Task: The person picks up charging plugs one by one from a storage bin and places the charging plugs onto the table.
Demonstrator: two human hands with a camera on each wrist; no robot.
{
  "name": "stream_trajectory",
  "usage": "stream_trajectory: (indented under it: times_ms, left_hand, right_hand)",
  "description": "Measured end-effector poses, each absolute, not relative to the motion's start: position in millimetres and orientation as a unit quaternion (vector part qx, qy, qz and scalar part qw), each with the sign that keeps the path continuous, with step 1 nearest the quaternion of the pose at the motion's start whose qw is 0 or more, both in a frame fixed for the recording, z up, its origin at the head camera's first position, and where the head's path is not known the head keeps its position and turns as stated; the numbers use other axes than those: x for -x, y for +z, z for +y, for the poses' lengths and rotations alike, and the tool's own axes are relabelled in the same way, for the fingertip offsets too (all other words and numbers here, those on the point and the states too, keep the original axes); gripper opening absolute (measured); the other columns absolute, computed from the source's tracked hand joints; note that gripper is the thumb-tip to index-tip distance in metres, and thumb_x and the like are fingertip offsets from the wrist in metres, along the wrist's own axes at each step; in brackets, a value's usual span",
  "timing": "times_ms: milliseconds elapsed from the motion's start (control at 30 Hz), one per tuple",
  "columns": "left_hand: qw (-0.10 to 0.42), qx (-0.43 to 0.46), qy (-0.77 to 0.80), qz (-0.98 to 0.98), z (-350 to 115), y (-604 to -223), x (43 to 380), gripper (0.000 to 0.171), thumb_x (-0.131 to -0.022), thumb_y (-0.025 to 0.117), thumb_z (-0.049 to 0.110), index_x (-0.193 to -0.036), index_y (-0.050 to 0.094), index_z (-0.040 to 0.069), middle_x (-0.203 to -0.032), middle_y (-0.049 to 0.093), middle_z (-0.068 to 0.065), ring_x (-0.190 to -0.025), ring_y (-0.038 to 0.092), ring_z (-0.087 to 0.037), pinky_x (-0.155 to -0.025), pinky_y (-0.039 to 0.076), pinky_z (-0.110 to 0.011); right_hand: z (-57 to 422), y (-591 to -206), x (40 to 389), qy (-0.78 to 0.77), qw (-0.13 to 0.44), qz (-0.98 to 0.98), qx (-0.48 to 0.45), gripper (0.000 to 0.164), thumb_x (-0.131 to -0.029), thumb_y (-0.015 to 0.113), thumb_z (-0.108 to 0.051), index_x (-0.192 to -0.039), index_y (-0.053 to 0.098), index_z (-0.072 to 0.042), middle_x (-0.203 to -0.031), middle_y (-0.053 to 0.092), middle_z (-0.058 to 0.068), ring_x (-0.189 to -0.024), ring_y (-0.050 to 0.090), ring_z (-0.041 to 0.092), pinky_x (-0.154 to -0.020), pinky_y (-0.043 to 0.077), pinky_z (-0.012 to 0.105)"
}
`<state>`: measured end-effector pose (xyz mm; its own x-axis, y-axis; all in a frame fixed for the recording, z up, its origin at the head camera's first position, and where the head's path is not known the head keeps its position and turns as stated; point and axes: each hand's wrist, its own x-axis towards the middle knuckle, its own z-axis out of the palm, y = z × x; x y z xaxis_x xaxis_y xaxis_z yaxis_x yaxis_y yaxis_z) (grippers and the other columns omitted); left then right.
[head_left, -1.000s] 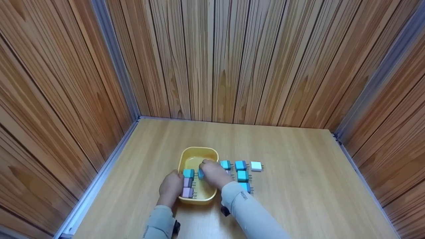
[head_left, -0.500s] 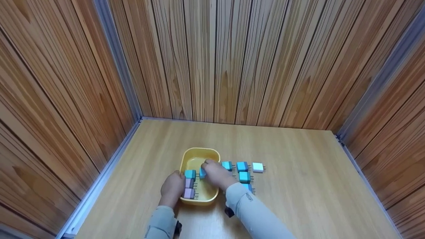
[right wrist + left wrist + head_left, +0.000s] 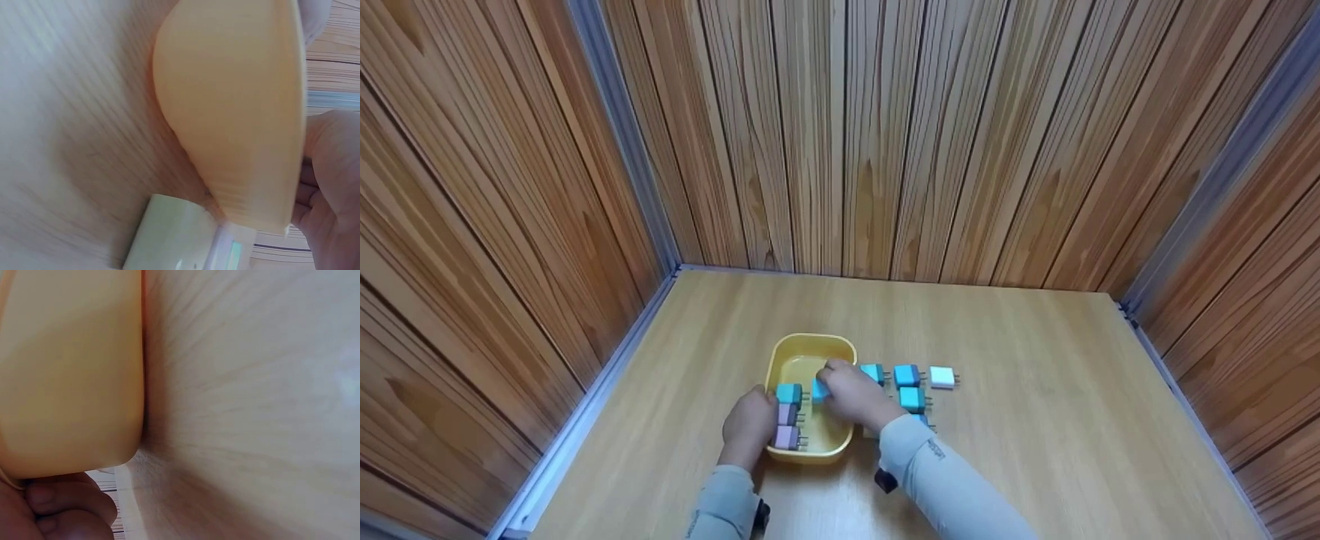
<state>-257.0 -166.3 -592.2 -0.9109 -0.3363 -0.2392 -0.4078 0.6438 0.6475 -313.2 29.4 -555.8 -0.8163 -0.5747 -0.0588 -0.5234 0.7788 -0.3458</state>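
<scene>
My left hand (image 3: 750, 424) grips the left rim of a yellow plastic tub (image 3: 785, 349); its curled fingers (image 3: 73, 506) show against the tub's outer wall in the left wrist view. Inside, along the left wall, a teal charger plug (image 3: 789, 394) and two purple charger plugs (image 3: 787, 437) lie in a column, prongs to the right. My right hand (image 3: 851, 394) reaches over the right rim and pinches a blue charger plug (image 3: 820, 390) beside the teal one. That hand hides part of the blue plug. In the right wrist view, the right hand (image 3: 332, 185) bends over the rim.
Right of the tub, more charger plugs lie in rows on the wooden table (image 3: 1035, 420): a teal one (image 3: 873, 373), a blue one (image 3: 907, 375), another teal one (image 3: 912, 399) and a white one (image 3: 942, 377). My right forearm partly covers others. Wood-panelled walls (image 3: 870, 150) enclose the table.
My right wrist and forearm have shifted slightly to the right, covering more of the nearest plugs on the table. The blue plug stays in my right fingers; the left hand keeps its hold.
</scene>
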Motion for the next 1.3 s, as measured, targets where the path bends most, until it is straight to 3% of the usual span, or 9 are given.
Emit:
stream_trajectory:
  times_ms: [500, 667, 833, 1300]
  left_hand:
    - [0.059, 0.215, 0.375, 0.900, -166, -592, 256, 0.035, -0.108, 0.040, 0.031, -0.120, 0.061, 0.006, -0.092, 0.062, -0.006, -0.081, 0.060, -0.023, -0.074, 0.049, -0.038]
    - [0.046, 0.208, 0.362, 0.907, -166, -592, 256, 0.032, -0.107, 0.041, 0.028, -0.112, 0.063, 0.006, -0.088, 0.061, -0.006, -0.078, 0.058, -0.023, -0.071, 0.048, -0.039]
    - [0.046, 0.212, 0.375, 0.901, -165, -592, 256, 0.030, -0.107, 0.039, 0.026, -0.108, 0.062, 0.007, -0.088, 0.062, -0.006, -0.077, 0.059, -0.022, -0.070, 0.047, -0.038]
    - [0.054, 0.214, 0.390, 0.894, -165, -592, 255, 0.032, -0.108, 0.040, 0.027, -0.119, 0.061, 0.005, -0.093, 0.062, -0.007, -0.081, 0.060, -0.022, -0.073, 0.049, -0.039]
  right_hand:
    - [36, -542, 303, -0.175, 0.066, 0.936, 0.297, 0.046, -0.099, 0.067, -0.019, -0.143, 0.057, -0.013, -0.133, 0.056, 0.002, -0.121, 0.057, 0.017, -0.105, 0.050, 0.039]
    - [38, -540, 301, -0.155, 0.038, 0.934, 0.320, 0.043, -0.099, 0.066, -0.018, -0.141, 0.059, -0.010, -0.128, 0.058, 0.003, -0.118, 0.057, 0.018, -0.104, 0.050, 0.038]
    - [42, -536, 300, -0.149, 0.029, 0.935, 0.319, 0.044, -0.099, 0.066, -0.018, -0.142, 0.058, -0.010, -0.131, 0.057, 0.003, -0.123, 0.056, 0.019, -0.107, 0.047, 0.038]
    - [63, -532, 300, -0.152, 0.022, 0.939, 0.308, 0.045, -0.099, 0.065, -0.017, -0.143, 0.057, -0.010, -0.139, 0.056, 0.006, -0.128, 0.054, 0.022, -0.109, 0.046, 0.042]
